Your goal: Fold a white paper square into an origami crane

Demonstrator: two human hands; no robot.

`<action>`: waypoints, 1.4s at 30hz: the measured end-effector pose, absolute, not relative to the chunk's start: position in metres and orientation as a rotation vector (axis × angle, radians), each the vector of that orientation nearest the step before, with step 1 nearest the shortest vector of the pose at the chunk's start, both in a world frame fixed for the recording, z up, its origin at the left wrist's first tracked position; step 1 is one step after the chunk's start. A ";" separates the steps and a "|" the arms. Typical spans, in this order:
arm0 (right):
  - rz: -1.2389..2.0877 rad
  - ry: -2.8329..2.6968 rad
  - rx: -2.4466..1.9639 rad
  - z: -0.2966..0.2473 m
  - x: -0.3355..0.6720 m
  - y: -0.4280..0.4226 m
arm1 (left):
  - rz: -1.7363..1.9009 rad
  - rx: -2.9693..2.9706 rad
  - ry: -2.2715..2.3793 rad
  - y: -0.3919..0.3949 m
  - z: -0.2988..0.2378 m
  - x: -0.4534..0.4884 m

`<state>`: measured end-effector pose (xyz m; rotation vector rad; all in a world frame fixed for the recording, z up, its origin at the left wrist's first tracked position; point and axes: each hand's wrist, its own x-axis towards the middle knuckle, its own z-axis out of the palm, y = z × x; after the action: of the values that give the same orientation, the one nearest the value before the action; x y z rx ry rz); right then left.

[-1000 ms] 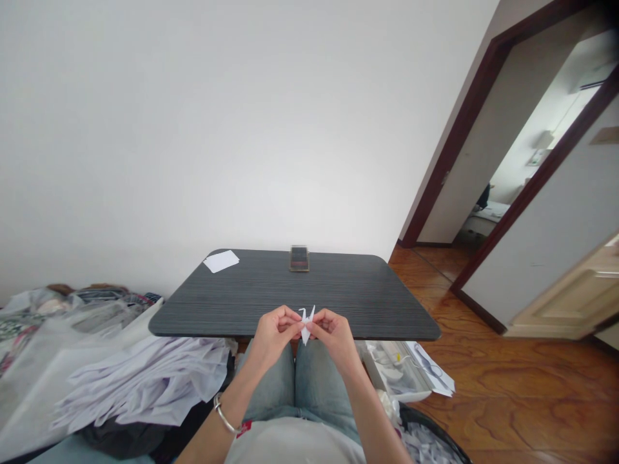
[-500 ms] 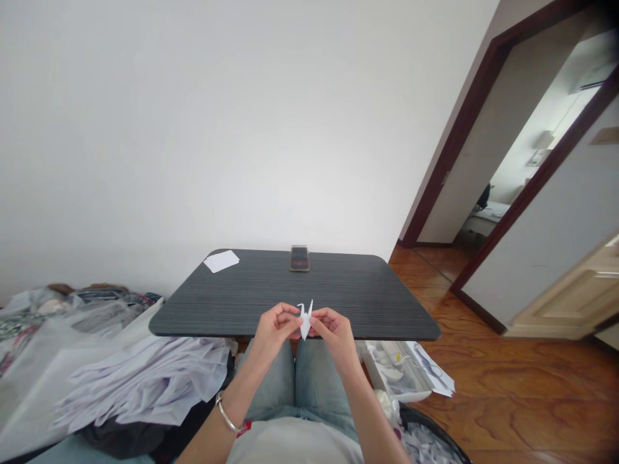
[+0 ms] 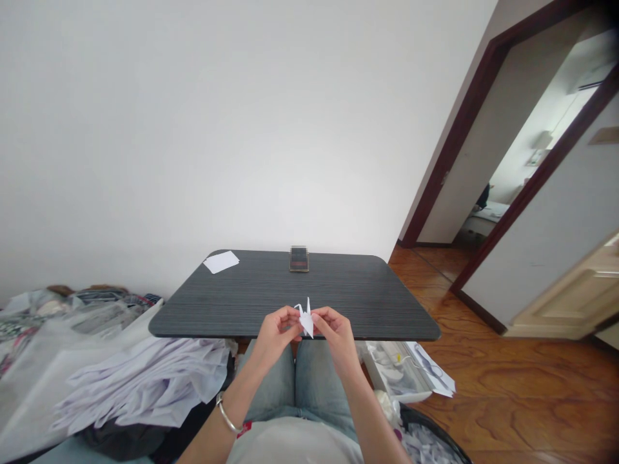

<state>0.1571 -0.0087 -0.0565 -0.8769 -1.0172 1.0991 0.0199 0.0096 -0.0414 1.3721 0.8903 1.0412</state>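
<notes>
you pinch a small white origami crane [image 3: 307,323] from either side, your left hand [image 3: 277,330] and right hand [image 3: 337,330] each gripping it with thumb and fingers, its neck and tail pointing up, at the near edge of a dark wood-grain counter [image 3: 232,296]. white paper sheets [image 3: 221,261] lie at the counter's far left corner, and a small dark rectangular object [image 3: 298,258] stands midway along its far edge.

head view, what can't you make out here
- Crane, head view: its sides, hidden by fingers of the left hand and right hand.
- Dark stand, head view: any markings, too small.
- White sheets, head view: how many, as the top one covers the rest.
- Black-rimmed container, head view: its lower part, cut off by the bottom edge.
</notes>
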 end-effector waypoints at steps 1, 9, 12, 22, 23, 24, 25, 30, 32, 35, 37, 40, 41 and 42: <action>1.092 -1.012 -0.881 -0.057 0.157 -0.008 | 1.078 1.402 0.910 0.010 -0.043 0.020; 1.250 -1.097 -0.911 -0.057 0.157 -0.012 | 1.439 1.827 1.138 0.007 -0.045 0.019; 1.258 -1.084 -0.885 -0.057 0.156 -0.012 | 1.475 1.896 1.102 0.006 -0.043 0.018; 1.243 -1.170 -0.888 -0.055 0.164 -0.012 | 0.994 1.168 0.881 0.017 -0.042 0.012; 1.240 -1.183 -0.893 -0.055 0.164 -0.012 | 0.961 1.160 0.869 0.016 -0.041 0.012; 1.234 -1.189 -0.898 -0.055 0.164 -0.012 | 0.948 1.161 0.864 0.015 -0.040 0.012; 1.226 -1.188 -0.903 -0.056 0.164 -0.012 | 0.947 1.169 0.861 0.014 -0.039 0.012; 1.157 -1.132 -0.932 -0.059 0.166 -0.010 | 1.036 1.264 0.885 0.010 -0.031 0.014; 1.129 -1.127 -0.934 -0.059 0.166 -0.010 | 1.065 1.283 0.888 0.009 -0.029 0.014; 1.082 -1.134 -0.926 -0.059 0.165 -0.011 | 1.090 1.293 0.895 0.009 -0.029 0.014; 1.059 -1.135 -0.925 -0.058 0.165 -0.012 | 1.101 1.309 0.902 0.008 -0.029 0.014; 1.045 -1.142 -0.928 -0.056 0.166 -0.014 | 1.117 1.342 0.896 0.007 -0.028 0.014; 1.045 -1.152 -0.927 -0.055 0.167 -0.014 | 1.122 1.351 0.891 0.006 -0.027 0.013; 1.048 -1.164 -0.925 -0.055 0.168 -0.014 | 1.126 1.355 0.886 0.006 -0.026 0.013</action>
<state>0.1681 -0.0138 -0.0546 -0.9251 -1.1639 1.0478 0.0132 0.0059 -0.0260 1.3551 0.8860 1.1264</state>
